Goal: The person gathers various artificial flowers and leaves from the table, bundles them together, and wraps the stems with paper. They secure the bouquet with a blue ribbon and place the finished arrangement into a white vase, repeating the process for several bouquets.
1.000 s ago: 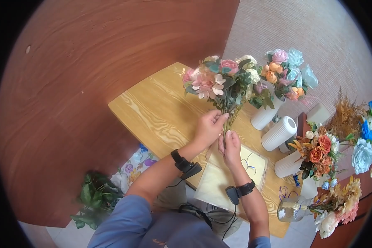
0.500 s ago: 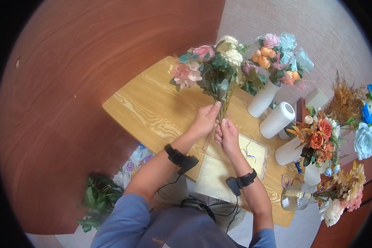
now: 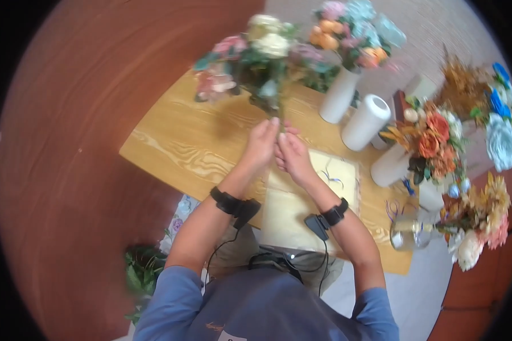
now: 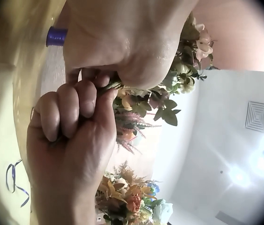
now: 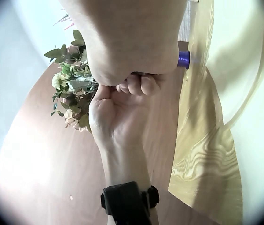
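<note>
A bouquet of artificial flowers [image 3: 271,45], with cream, pink and green heads, is held upright over the table by its stems. My left hand [image 3: 260,142] grips the stems just below the leaves. Directly beneath it, my right hand [image 3: 294,153] curls its fingers round the lower stems, as the left wrist view shows with the fingers [image 4: 69,108] folded over. The two hands touch or overlap there. Most of the stems are hidden inside them. In the right wrist view, leaves and blooms [image 5: 73,84] stick out past the left thumb.
Pale wrapping sheets [image 3: 293,219] with a thin ribbon [image 3: 331,181] lie on the wooden table [image 3: 176,142]. To the right stand an unfilled white vase [image 3: 367,122], vases of flowers [image 3: 340,94] and a glass vase [image 3: 404,233]. A purple ribbon spool [image 4: 56,36] stands beyond the hands.
The head view has shifted, so the table scene sits higher and further left. Both hands keep hold of the stems, and the bouquet has turned, bringing the cream blooms forward.
</note>
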### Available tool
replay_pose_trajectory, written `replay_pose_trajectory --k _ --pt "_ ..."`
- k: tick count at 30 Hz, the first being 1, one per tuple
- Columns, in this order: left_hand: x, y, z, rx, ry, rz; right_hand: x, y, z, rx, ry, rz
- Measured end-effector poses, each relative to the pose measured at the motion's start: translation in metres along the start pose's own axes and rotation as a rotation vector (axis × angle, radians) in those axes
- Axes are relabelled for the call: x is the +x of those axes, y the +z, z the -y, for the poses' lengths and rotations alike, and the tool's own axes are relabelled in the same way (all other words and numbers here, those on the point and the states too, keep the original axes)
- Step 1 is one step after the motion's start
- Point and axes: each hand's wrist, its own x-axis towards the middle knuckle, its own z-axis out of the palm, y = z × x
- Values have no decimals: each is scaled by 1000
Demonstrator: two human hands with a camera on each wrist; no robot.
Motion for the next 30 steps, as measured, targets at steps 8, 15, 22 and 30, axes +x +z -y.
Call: replay_pose_trajectory --k 8,15,22,30 --pt "-5 4 3 -15 76 88 -1 -3 4 -39 -1 117" --pt "-2 5 10 -3 22 137 -4 -10 1 -122 16 88" --pt "4 -9 1 0 116 136 0 -28 21 -660 -302 103" --pt "8 -29 -20 -222 3 74 -48 -119 77 -1270 -82 27"
